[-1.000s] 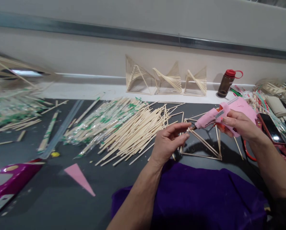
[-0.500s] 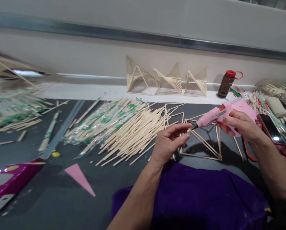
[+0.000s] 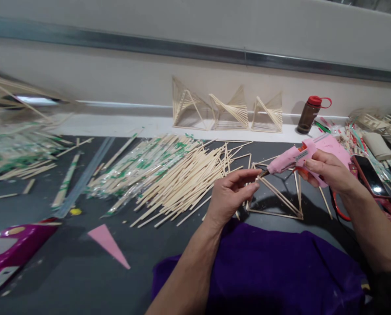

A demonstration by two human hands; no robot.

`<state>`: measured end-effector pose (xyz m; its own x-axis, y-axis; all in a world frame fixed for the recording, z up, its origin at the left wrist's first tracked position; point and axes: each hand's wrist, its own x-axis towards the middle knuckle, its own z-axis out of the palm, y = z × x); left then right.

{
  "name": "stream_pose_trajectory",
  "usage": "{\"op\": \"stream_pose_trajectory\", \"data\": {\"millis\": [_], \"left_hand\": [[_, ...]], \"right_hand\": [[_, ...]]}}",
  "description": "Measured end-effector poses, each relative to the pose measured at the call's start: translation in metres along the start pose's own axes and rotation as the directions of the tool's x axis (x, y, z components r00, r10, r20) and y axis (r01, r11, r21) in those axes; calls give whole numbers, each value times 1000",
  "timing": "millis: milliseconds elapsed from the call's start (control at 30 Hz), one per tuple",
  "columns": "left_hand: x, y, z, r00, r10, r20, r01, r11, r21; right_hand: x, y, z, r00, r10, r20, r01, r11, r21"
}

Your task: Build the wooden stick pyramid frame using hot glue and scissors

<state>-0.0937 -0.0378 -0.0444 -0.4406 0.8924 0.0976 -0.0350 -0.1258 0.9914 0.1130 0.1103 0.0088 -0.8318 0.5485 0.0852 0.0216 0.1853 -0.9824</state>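
My right hand (image 3: pixel 329 168) is wrapped around a pink hot glue gun (image 3: pixel 289 158), whose dark nozzle points left and down. That nozzle meets the top corner of a small frame of wooden sticks (image 3: pixel 282 199) standing on the dark tabletop. At the same corner, the thumb and fingers of my left hand (image 3: pixel 230 194) grip the frame, close to the nozzle tip. Part of the frame's left side is hidden behind this hand. Just left of it lies a heap of loose wooden sticks (image 3: pixel 182 181).
Three finished-looking stick structures (image 3: pixel 228 109) line the back ledge, with a red-capped bottle (image 3: pixel 308 116) to their right. Bagged sticks (image 3: pixel 143 159), a pink triangle (image 3: pixel 108 245) and a magenta device (image 3: pixel 15 253) lie to the left. A phone (image 3: pixel 371 175) is at the right.
Almost nothing differs. The glue gun and my right hand have shifted very slightly left; my left hand stays at the frame's corner.
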Motion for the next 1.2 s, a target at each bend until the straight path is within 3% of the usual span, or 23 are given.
{"op": "stream_pose_trajectory", "data": {"millis": [1200], "left_hand": [[-2, 1, 1, 1000, -11, -14, 11, 1000, 7]], "right_hand": [[-2, -2, -1, 1000, 9, -13, -9, 1000, 7]]}}
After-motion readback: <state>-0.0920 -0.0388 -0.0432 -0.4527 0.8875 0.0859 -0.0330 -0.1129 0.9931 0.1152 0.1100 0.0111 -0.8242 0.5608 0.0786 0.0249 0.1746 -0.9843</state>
